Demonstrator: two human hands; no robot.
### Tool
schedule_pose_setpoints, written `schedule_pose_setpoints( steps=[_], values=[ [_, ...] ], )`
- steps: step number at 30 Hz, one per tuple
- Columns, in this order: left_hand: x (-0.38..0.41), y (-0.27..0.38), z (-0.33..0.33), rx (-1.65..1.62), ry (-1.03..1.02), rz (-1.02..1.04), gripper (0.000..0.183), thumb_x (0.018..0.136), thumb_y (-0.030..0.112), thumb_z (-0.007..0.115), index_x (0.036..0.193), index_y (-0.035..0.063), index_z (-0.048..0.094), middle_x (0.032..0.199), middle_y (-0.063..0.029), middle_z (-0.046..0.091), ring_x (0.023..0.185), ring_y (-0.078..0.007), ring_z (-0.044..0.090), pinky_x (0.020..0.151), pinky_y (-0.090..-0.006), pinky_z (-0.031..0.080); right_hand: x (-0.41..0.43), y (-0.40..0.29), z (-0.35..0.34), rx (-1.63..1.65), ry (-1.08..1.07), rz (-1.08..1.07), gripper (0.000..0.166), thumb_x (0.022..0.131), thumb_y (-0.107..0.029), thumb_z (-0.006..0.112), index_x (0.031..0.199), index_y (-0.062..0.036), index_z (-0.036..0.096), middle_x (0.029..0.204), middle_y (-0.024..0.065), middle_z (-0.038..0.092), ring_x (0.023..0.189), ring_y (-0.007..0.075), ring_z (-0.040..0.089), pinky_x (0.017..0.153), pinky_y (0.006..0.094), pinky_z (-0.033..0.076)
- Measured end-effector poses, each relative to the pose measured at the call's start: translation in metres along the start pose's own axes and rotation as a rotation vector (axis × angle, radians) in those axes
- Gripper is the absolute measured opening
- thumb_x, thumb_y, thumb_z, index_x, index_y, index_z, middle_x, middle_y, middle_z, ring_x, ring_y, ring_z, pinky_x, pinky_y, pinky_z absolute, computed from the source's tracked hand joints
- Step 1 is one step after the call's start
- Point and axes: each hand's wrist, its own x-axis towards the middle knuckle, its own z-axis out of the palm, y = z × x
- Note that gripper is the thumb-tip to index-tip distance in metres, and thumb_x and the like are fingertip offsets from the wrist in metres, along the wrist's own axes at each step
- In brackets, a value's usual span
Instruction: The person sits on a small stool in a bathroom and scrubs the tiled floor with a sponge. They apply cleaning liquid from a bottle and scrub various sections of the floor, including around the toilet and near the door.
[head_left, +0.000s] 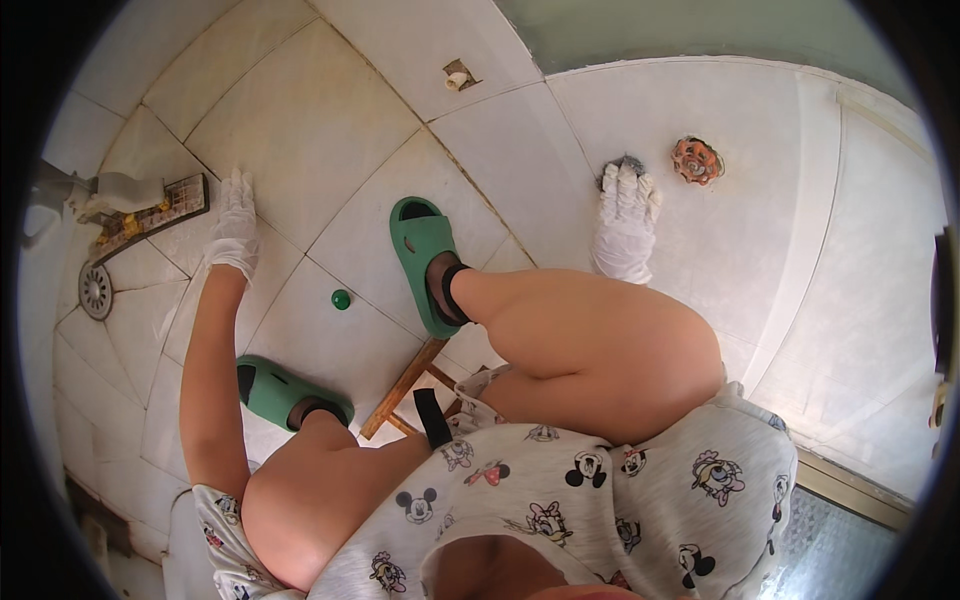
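Note:
My right hand (628, 217), in a white glove, presses a dark metal scouring pad (622, 166) against the white wall tiles (739, 240). The pad shows past the fingertips; the rest lies hidden under the hand. Just right of it, a worn orange handwheel valve (697, 161) sticks out of the wall. My left hand (234, 217), also gloved in white, rests with extended fingers on the floor tiles (296, 127) and holds nothing. Close beside its fingers is the flat head of a floor-cleaning tool (154, 214), probably a mop or brush, with yellow fittings.
A round metal floor drain (96, 290) lies at the left. One small green cap-like piece (341, 300) sits between my green slippers (424, 262). Under me stands a low wooden stool (405, 386). A pipe stub (456, 79) protrudes from the tiles. A metal-framed threshold (855, 487) is at lower right.

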Motion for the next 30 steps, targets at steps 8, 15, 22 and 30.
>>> schedule_pose_setpoints(
  steps=[8,15,22,30],
  values=[
    [-0.008,-0.005,-0.011,0.395,-0.056,0.058,0.068,0.090,0.010,0.039,0.152,-0.0041,0.016,0.161,-0.0193,0.011,0.149,-0.0389,0.009,0.123,-0.0399,0.012,0.033,-0.022,0.007,0.163,0.112,0.191,0.052,0.084,-0.008,0.054,0.136,-0.0031,0.051,0.140,0.0141,0.049,0.130,0.0387,0.046,0.107,0.0514,0.036],
    [-0.005,0.013,-0.020,0.439,-0.050,0.048,0.068,0.091,0.010,0.037,0.153,-0.0033,0.012,0.160,-0.0219,0.012,0.149,-0.0363,0.011,0.123,-0.0419,0.011,0.027,-0.008,0.010,0.042,0.269,0.252,0.052,0.083,-0.007,0.054,0.134,-0.0017,0.052,0.140,0.0145,0.048,0.128,0.0394,0.046,0.103,0.0542,0.038],
    [0.003,0.002,0.006,0.419,0.014,0.058,0.064,0.093,0.006,0.032,0.152,-0.0044,0.013,0.158,-0.0237,0.017,0.148,-0.0368,0.016,0.123,-0.0427,0.013,0.029,-0.059,0.066,-0.013,-0.241,-0.231,0.060,0.087,-0.017,0.051,0.145,-0.0052,0.043,0.152,0.0064,0.039,0.142,0.0275,0.033,0.117,0.0440,0.022],
    [-0.021,-0.019,0.001,0.674,-0.046,0.127,0.066,0.090,0.004,0.040,0.152,-0.0017,0.019,0.159,-0.0142,0.021,0.147,-0.0361,0.020,0.122,-0.0410,0.021,0.054,-0.146,0.117,0.189,-0.258,-0.269,0.057,0.092,-0.017,0.043,0.147,-0.0049,0.038,0.155,0.0068,0.035,0.145,0.0212,0.028,0.118,0.0388,0.020]
  ],
)
